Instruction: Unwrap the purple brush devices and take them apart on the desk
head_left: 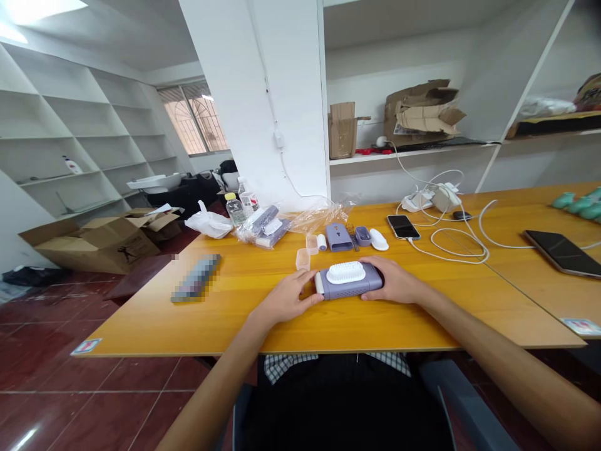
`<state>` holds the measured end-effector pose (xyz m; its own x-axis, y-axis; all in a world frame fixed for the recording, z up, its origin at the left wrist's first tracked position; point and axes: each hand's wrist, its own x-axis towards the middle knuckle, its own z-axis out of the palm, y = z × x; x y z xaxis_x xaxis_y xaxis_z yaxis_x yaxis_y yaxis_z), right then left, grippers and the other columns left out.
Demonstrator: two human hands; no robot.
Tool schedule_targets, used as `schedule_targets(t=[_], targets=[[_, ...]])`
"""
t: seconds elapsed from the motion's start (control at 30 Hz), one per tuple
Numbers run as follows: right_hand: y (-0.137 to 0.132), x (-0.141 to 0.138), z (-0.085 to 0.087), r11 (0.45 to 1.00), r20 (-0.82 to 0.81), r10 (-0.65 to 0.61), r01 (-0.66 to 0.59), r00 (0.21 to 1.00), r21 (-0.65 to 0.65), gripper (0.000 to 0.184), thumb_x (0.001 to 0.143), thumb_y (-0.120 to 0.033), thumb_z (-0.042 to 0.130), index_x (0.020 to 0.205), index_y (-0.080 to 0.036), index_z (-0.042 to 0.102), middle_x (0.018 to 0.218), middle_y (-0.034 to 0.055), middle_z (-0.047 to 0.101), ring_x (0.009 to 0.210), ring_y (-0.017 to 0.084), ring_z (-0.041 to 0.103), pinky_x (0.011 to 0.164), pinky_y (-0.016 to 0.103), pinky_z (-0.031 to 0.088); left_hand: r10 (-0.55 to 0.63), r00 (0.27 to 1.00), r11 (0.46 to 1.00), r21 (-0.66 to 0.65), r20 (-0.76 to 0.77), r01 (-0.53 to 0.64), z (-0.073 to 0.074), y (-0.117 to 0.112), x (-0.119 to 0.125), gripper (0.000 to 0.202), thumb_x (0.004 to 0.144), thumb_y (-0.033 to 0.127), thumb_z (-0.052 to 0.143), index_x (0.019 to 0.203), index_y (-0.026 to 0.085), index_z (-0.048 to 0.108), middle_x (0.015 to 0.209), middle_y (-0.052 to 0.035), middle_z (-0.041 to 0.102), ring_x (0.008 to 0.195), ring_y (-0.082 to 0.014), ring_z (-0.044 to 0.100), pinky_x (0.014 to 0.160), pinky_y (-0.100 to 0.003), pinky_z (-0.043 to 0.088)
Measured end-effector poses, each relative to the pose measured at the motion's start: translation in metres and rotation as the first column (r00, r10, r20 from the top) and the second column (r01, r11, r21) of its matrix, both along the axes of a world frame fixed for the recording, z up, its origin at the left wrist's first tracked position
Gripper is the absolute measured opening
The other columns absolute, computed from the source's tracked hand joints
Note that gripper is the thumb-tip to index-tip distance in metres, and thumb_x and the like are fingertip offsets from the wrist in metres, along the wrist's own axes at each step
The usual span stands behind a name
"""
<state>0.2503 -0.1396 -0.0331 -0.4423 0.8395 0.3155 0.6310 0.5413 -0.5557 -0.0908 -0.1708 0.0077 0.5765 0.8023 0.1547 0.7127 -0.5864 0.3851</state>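
Lilac case [345,290], white bristled pad [346,272] on top, spanned by two hands above the near part of the desk [225,326].

Its long axis runs sideways, roughly along the desk's near edge, lying right of the left hand [287,297] and left of the right hand [397,280]; neither is nearer, since both touch it. The left grip is partly closed, thumb and fingertips at the pale left end; the right grip wraps more fully around the opposite end. Whether the case rests on the wood cannot be told.
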Motion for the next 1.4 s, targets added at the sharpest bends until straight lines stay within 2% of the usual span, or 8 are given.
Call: schedule_targets(t=[0.27, 0.4, 0.53, 0.7, 0.8, 0.9, 1.07, 1.4], targets=[[-0.004, -0.001, 0.003, 0.999, 0.01, 0.012, -0.012, 1.0, -0.04, 0.088, 0.071, -0.054, 0.092, 0.147, -0.023, 0.058, 0.149, 0.018, 0.064, 0.137, 0.042, 0.061, 0.118, 0.064, 0.046, -0.008, 1.0, 1.0, 0.003, 0.008, 0.008, 0.0, 0.0, 0.0, 0.063, 0.103, 0.055, 0.063, 0.155, 0.021, 0.053, 0.149, -0.0152, 0.066, 0.127, -0.0339, 0.067, 0.107, -0.046, 0.055], [-0.007, -0.003, 0.008, 0.994, 0.016, 0.019, -0.018, 1.0, -0.103, 0.079, 0.077, -0.047, 0.088, 0.145, -0.024, 0.056, 0.146, 0.0163, 0.064, 0.132, 0.039, 0.064, 0.113, 0.06, 0.051, -0.006, 1.0, 1.0, 0.001, 0.023, 0.006, 0.0, 0.001, 0.0, 0.06, 0.102, 0.053, 0.064, 0.152, 0.02, 0.056, 0.141, -0.0147, 0.07, 0.121, -0.0328, 0.069, 0.102, -0.044, 0.056], [-0.004, -0.012, 0.011, 0.986, 0.023, -0.031, 0.034, 0.999, -0.162, 0.078, 0.069, -0.039, 0.092, 0.139, -0.025, 0.059, 0.134, 0.0135, 0.068, 0.122, 0.038, 0.068, 0.105, 0.058, 0.056, -0.005, 0.999, 1.0, 0.008, 0.042, 0.004, 0.001, 0.001, -0.001, 0.057, 0.1, 0.05, 0.067, 0.147, 0.019, 0.06, 0.137, -0.0144, 0.071, 0.117, -0.0324, 0.07, 0.102, -0.045, 0.055], [-0.001, -0.023, 0.008, 0.987, 0.027, -0.139, 0.141, 0.99, -0.082, 0.089, 0.063, -0.048, 0.097, 0.141, -0.026, 0.061, 0.143, 0.0143, 0.066, 0.135, 0.041, 0.06, 0.115, 0.064, 0.045, 0.02, 0.998, 1.0, -0.02, 0.052, -0.019, 0.002, 0.004, -0.004, 0.057, 0.099, 0.051, 0.067, 0.145, 0.017, 0.059, 0.121, -0.0129, 0.074, 0.103, -0.0296, 0.07, 0.093, -0.042, 0.056], [-0.003, -0.024, 0.007, 0.989, 0.022, -0.139, 0.14, 0.99, -0.05, 0.093, 0.063, -0.052, 0.098, 0.144, -0.027, 0.06, 0.149, 0.0145, 0.064, 0.14, 0.042, 0.057, 0.12, 0.065, 0.04, 0.018, 0.998, 1.0, -0.01, 0.058, -0.018, 0.001, 0.006, -0.005, 0.055, 0.1, 0.052, 0.066, 0.143, 0.018, 0.06, 0.119, -0.0122, 0.074, 0.097, -0.0278, 0.069, 0.09, -0.041, 0.056], [-0.004, -0.022, 0.005, 0.991, 0.022, -0.13, 0.13, 0.991, -0.039, 0.093, 0.064, -0.054, 0.097, 0.146, -0.027, 0.059, 0.151, 0.0146, 0.063, 0.14, 0.042, 0.058, 0.119, 0.064, 0.041, 0.018, 0.997, 1.0, -0.008, 0.075, -0.017, -0.001, 0.007, -0.005, 0.056, 0.098, 0.051, 0.068, 0.144, 0.02, 0.059, 0.117, -0.0112, 0.074, 0.092, -0.026, 0.069, 0.085, -0.039, 0.056], [0.001, -0.018, -0.001, 0.992, 0.037, -0.121, 0.122, 0.992, -0.023, 0.094, 0.066, -0.056, 0.095, 0.147, -0.027, 0.058, 0.151, 0.0158, 0.063, 0.14, 0.044, 0.057, 0.119, 0.067, 0.041, 0.053, 0.992, 0.995, -0.096, 0.115, -0.042, -0.001, 0.009, -0.005, 0.059, 0.095, 0.053, 0.07, 0.142, 0.019, 0.062, 0.095, -0.0049, 0.073, 0.079, -0.0229, 0.067, 0.073, -0.034, 0.053], [-0.003, -0.021, 0.003, 0.991, 0.058, -0.126, 0.128, 0.99, -0.033, 0.087, 0.07, -0.053, 0.093, 0.145, -0.026, 0.058, 0.15, 0.0167, 0.063, 0.142, 0.044, 0.056, 0.119, 0.066, 0.041, 0.051, 0.984, 0.989, -0.147, 0.17, -0.026, 0.0, 0.013, -0.004, 0.063, 0.092, 0.055, 0.073, 0.142, 0.018, 0.063, 0.092, -0.0037, 0.071, 0.075, -0.0207, 0.065, 0.071, -0.033, 0.053]])
